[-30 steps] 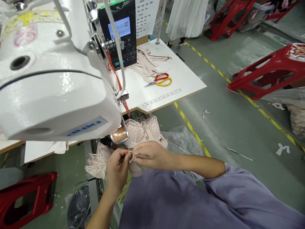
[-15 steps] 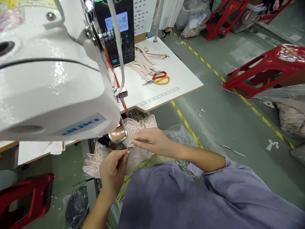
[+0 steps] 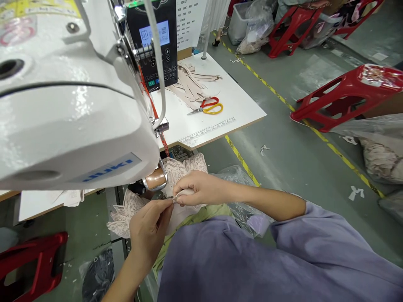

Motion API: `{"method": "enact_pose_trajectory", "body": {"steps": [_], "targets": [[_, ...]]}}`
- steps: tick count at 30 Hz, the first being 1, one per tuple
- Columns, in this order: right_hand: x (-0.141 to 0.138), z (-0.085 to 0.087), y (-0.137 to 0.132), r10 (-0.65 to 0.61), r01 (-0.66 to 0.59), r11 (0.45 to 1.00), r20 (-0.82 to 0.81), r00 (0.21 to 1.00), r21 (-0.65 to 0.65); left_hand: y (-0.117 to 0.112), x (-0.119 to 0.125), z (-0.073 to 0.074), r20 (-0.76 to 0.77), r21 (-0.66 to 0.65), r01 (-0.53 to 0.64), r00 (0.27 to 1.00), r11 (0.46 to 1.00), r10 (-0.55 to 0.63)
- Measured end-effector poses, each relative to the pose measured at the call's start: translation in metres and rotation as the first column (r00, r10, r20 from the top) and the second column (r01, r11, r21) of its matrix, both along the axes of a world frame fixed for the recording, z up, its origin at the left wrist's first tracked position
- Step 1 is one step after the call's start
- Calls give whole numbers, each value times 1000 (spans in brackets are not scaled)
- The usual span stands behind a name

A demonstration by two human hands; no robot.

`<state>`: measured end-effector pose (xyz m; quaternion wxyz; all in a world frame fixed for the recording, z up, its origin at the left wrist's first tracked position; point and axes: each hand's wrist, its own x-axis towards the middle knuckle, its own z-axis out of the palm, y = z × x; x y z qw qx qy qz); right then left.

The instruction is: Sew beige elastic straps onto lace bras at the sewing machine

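Observation:
Just below the sewing machine head [image 3: 78,126], my two hands meet over a pale pink lace bra [image 3: 176,167]. My left hand [image 3: 149,226] is closed, thumb and forefinger pinching a narrow edge of the bra. My right hand [image 3: 201,188] is closed on a folded bit of the same pale fabric, its fingertips almost touching the left ones. The exact part between the fingertips is too small to make out. Lace spreads out to the left of my left hand and behind my right hand, near the machine's needle guard [image 3: 156,179].
On the white table [image 3: 239,100] lie scissors [image 3: 208,107] with red and yellow handles, beside pale fabric strips [image 3: 192,84] and a printed ruler. A control panel [image 3: 157,50] stands behind. Red stools [image 3: 343,96] and plastic bags [image 3: 258,25] are on the floor.
My right hand has moved slightly down and now holds a fold of fabric against the left fingertips. The left hand has shifted a little. The camera view has tilted slightly.

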<state>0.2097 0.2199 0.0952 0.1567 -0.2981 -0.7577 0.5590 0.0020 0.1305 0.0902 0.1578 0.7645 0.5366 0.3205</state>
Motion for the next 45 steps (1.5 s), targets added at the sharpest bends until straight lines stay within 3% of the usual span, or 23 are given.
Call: {"method": "enact_pose_trajectory", "body": {"steps": [5,9,11,13,15,17,20,22,24,28,30,33,36,39,41,43,45], "targets": [[1,2,1,8,-8,1000,-8,1000,5,7,-2,4,-28,-122,-22,999,992,19],[1,3,-2,10,-10,999,4,1000,38,14,-4,9,-123,-245,78,986,966,-111],[0,2,-6,-12,11,996,11,1000,91,14,-4,8,-207,-198,68,972,978,-110],[-1,0,-12,-68,68,971,-6,998,227,12,-1,6,-279,-69,33,959,997,-51],[-3,-2,-15,-129,138,910,-48,990,392,11,2,4,-282,22,13,959,1000,-6],[-9,-1,-12,-151,173,856,-84,985,487,11,3,4,-215,-14,-17,977,1000,14],[-21,2,7,-107,132,871,-78,991,473,15,-3,2,-160,-84,-147,978,985,132],[-30,7,23,-77,73,895,-8,997,440,20,-13,-2,-248,39,-208,945,977,211],[-37,11,36,-60,21,902,76,995,430,25,-26,-9,-350,189,-148,914,971,207],[-44,21,44,-66,-13,896,163,984,443,34,-51,-23,-477,375,118,875,920,82],[-44,25,44,-76,-18,894,191,979,448,36,-56,-25,-535,424,214,843,880,52],[-41,23,40,-86,-29,878,217,972,478,38,-54,-21,-584,443,245,809,862,70],[-37,7,29,-179,62,772,123,976,632,34,-41,-13,-650,389,179,748,904,131],[-34,-14,13,-306,231,564,-59,950,793,28,-30,-5,-704,272,81,696,959,141],[-35,-24,5,-366,315,471,-143,919,824,29,-32,-2,-708,241,74,696,968,123],[-38,-29,0,-409,363,432,-180,895,826,35,-43,-2,-706,254,167,705,953,65],[-41,-32,-2,-426,380,437,-185,886,815,46,-58,-3,-732,261,338,680,904,-43]]}}
